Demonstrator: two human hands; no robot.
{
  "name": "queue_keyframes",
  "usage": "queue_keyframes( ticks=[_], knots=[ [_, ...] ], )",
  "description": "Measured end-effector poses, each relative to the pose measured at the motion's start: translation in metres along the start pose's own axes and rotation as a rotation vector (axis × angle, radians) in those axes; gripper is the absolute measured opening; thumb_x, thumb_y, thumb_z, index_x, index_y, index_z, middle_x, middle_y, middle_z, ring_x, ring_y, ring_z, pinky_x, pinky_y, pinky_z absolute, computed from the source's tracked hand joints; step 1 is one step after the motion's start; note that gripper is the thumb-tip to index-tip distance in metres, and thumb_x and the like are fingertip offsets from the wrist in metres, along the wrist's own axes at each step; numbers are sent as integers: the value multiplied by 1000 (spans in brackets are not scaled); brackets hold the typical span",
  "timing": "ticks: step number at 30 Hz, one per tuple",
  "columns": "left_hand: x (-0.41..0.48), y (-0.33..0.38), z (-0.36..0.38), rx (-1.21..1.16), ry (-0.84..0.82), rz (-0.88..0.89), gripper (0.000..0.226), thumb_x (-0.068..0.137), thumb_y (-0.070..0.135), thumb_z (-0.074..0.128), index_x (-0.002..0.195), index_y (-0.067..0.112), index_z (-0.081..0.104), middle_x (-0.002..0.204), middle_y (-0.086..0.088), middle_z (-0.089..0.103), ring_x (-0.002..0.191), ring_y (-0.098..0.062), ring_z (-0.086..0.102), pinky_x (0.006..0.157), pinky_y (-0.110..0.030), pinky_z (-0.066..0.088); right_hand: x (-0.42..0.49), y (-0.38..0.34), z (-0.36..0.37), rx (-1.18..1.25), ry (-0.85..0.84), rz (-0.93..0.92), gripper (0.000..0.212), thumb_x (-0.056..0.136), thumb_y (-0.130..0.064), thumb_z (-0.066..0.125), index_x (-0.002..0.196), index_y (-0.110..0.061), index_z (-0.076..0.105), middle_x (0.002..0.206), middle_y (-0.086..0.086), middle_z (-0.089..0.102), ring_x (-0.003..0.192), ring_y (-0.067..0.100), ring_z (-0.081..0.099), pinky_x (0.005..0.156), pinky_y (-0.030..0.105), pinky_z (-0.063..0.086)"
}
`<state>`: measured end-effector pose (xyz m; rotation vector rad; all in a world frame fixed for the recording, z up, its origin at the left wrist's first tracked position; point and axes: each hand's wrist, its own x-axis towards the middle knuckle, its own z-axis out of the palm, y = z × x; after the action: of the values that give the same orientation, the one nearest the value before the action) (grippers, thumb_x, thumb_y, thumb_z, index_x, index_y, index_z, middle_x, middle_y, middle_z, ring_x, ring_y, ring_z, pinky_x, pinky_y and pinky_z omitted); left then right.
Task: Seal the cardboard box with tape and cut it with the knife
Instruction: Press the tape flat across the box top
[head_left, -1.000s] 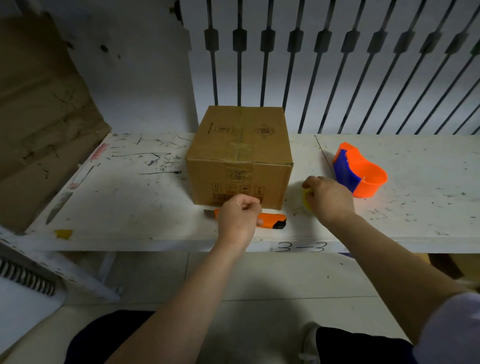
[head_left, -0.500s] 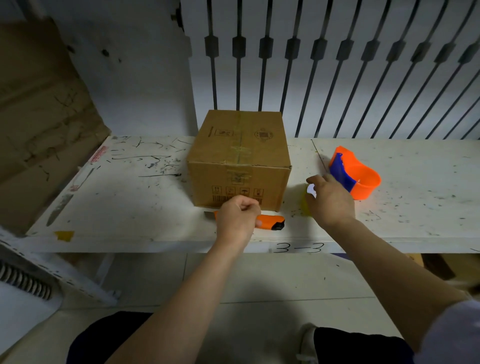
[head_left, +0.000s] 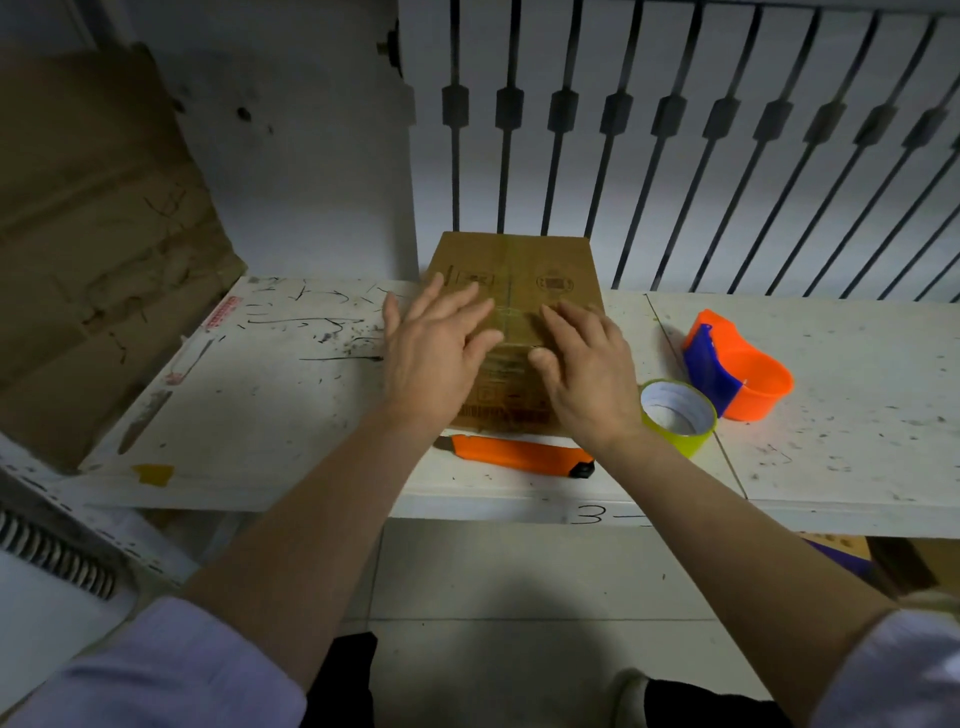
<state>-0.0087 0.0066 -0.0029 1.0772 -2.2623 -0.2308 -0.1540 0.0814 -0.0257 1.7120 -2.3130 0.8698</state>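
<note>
A closed brown cardboard box (head_left: 524, 265) stands on the white table (head_left: 270, 405), with a strip of clear tape along its top seam. My left hand (head_left: 436, 348) lies flat over the box's near left top edge, fingers spread. My right hand (head_left: 584, 364) rests flat on the near right top edge, fingers apart. An orange utility knife (head_left: 519, 454) lies on the table in front of the box. A yellow-green roll of tape (head_left: 678, 415) lies just right of my right wrist.
An orange and blue tape dispenser (head_left: 737, 371) lies right of the roll. A large cardboard sheet (head_left: 88, 249) leans at the left. A barred railing (head_left: 675, 156) stands behind the table. The table's front edge (head_left: 519, 512) carries a handwritten number.
Both hands have let go of the knife and the tape roll and moved up onto the box top, opening flat. The view has moved closer.
</note>
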Motion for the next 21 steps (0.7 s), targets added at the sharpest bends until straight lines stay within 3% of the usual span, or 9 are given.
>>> queue_keyframes(
  ticks=[3, 9, 16, 21],
  knots=[
    [6, -9, 10, 101, -97, 48, 53, 83, 54, 47, 129, 27, 51, 140, 6, 51, 134, -19, 40, 113, -46, 16, 3, 0, 3, -72, 6, 52, 59, 88, -53, 42, 133, -16, 48, 137, 9, 51, 127, 34, 40, 103, 47, 38],
    [5, -15, 26, 119, 30, 100, 54, 79, 57, 47, 118, 23, 62, 125, 2, 64, 122, -24, 53, 101, -44, 35, 5, 0, 12, -140, 69, 62, 56, 82, -56, 53, 124, -19, 56, 128, 7, 56, 118, 34, 46, 92, 46, 40],
    [3, -21, 33, 136, 74, 163, 54, 73, 48, 66, 121, 22, 60, 126, 2, 64, 121, -25, 54, 102, -48, 38, 7, 6, 17, -154, 124, 19, 60, 76, -56, 61, 123, -18, 57, 124, 8, 59, 113, 36, 49, 88, 46, 43],
    [0, -20, 32, 150, 52, 147, 59, 72, 40, 71, 126, 22, 55, 132, 2, 59, 127, -25, 49, 108, -50, 31, 5, 9, 18, -185, 89, 4, 69, 69, -52, 70, 128, -19, 52, 128, 7, 56, 116, 35, 47, 91, 46, 42]
  ],
)
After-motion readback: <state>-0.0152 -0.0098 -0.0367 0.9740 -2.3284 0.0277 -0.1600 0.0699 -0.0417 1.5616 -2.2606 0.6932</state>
